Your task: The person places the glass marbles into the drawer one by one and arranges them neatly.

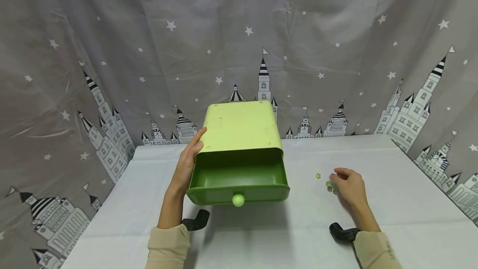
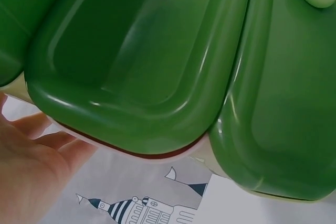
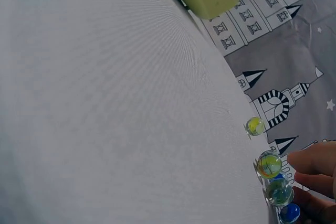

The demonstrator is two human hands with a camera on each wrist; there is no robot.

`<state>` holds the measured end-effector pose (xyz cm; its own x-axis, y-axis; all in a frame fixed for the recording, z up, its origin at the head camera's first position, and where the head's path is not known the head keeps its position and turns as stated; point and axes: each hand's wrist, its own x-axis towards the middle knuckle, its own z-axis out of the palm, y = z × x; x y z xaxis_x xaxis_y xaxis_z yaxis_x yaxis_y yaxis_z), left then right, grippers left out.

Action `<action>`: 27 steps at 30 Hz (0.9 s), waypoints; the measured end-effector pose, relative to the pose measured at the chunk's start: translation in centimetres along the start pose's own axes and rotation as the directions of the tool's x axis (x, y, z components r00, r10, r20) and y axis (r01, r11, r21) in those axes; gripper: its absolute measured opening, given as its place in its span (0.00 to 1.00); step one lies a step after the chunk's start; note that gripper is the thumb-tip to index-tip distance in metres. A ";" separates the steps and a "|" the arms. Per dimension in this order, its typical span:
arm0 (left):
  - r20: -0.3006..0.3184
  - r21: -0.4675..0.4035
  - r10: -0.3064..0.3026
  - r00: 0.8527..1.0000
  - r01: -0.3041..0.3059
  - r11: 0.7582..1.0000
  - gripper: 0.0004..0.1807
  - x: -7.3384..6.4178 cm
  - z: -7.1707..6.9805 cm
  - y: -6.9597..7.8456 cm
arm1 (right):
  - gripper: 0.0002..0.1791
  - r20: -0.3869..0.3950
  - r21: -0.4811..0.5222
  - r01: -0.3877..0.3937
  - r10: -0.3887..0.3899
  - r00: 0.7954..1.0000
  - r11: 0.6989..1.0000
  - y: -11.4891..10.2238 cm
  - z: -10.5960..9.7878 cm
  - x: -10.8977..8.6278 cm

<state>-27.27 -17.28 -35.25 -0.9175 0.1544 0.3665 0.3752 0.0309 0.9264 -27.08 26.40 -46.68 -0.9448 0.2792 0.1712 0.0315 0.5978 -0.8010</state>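
Left hand (image 1: 185, 163), fingers extended, presses drawer unit (image 1: 240, 128); right hand (image 1: 352, 188), grasp not discernible, best pinches marbles (image 3: 269, 164) singly.

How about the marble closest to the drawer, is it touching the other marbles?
Apart: the head view shows white table between that marble and the other marbles.

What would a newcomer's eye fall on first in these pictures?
Most likely the green drawer, jutting open from its yellow-green box at the centre, the left hand touching the box's left side. Next, the small glass marbles on the white table, beside the right hand. Behind, castles and stars pattern the grey curtain.
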 end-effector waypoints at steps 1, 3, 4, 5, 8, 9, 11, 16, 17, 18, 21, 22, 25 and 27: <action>0.000 -0.005 0.000 1.000 0.000 1.000 0.30 0.0 0.0 0.0 | 0.20 -0.001 -0.004 0.005 -0.005 1.000 1.000 0.0 0.0 0.0; 0.002 -0.015 -0.001 1.000 0.001 1.000 0.30 0.0 0.0 0.0 | 0.20 -0.003 -0.014 0.013 -0.013 1.000 1.000 0.1 0.0 0.0; 0.003 -0.019 -0.003 1.000 0.003 1.000 0.30 0.0 0.0 0.0 | 0.20 -0.003 -0.018 0.015 -0.015 1.000 1.000 0.1 0.0 0.1; 0.003 -0.017 -0.003 1.000 0.003 1.000 0.30 0.0 0.0 -0.1 | 0.20 -0.005 -0.023 0.016 -0.016 1.000 1.000 0.2 0.0 0.1; 0.001 -0.011 -0.005 1.000 0.005 1.000 0.30 0.0 0.1 -0.1 | 0.19 -0.009 -0.045 0.022 -0.022 1.000 0.999 0.3 0.1 0.1; 0.001 -0.011 -0.004 1.000 0.004 1.000 0.30 0.0 0.1 -0.1 | 0.19 -0.011 -0.053 0.023 -0.024 1.000 0.998 0.3 0.1 0.1; 0.004 -0.012 -0.002 1.000 0.002 1.000 0.30 0.1 0.1 0.0 | 0.19 -0.016 -0.068 0.026 -0.027 0.999 0.997 0.3 0.2 0.1; 0.008 -0.023 0.003 1.000 -0.003 1.000 0.30 0.1 0.2 0.0 | 0.18 -0.027 -0.092 0.023 -0.025 0.999 0.996 0.1 0.3 0.1; 0.008 -0.020 0.004 1.000 -0.004 1.000 0.30 0.0 0.2 0.0 | 0.17 -0.028 -0.097 0.023 -0.026 0.999 0.995 0.1 0.4 0.1; 0.006 -0.018 0.005 1.000 -0.005 1.000 0.30 0.0 0.2 0.0 | 0.17 -0.030 -0.103 0.025 -0.028 0.999 0.994 0.0 0.4 0.1; 0.002 -0.015 0.006 1.000 -0.006 1.000 0.30 0.0 0.1 0.1 | 0.15 -0.040 -0.126 0.037 -0.042 0.998 0.991 0.0 0.5 0.1; 0.005 -0.019 0.005 1.000 -0.004 1.000 0.30 0.0 0.1 0.1 | 0.14 -0.042 -0.133 0.041 -0.047 0.998 0.990 0.0 0.6 0.1; 0.006 -0.025 0.000 1.000 0.000 1.000 0.30 0.0 0.1 0.1 | 0.12 -0.046 -0.147 0.043 -0.050 0.998 0.988 0.2 0.7 0.1; 0.007 -0.029 -0.001 1.000 0.001 1.000 0.30 0.0 0.1 0.2 | 0.12 -0.041 -0.146 0.034 -0.041 0.998 0.989 0.2 0.8 0.1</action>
<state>-27.17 -17.18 -35.12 -0.9171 0.1609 0.3647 0.3699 0.0025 0.9291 -27.46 25.95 -47.27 -0.9311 0.2855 0.2271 0.0464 0.7102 -0.7025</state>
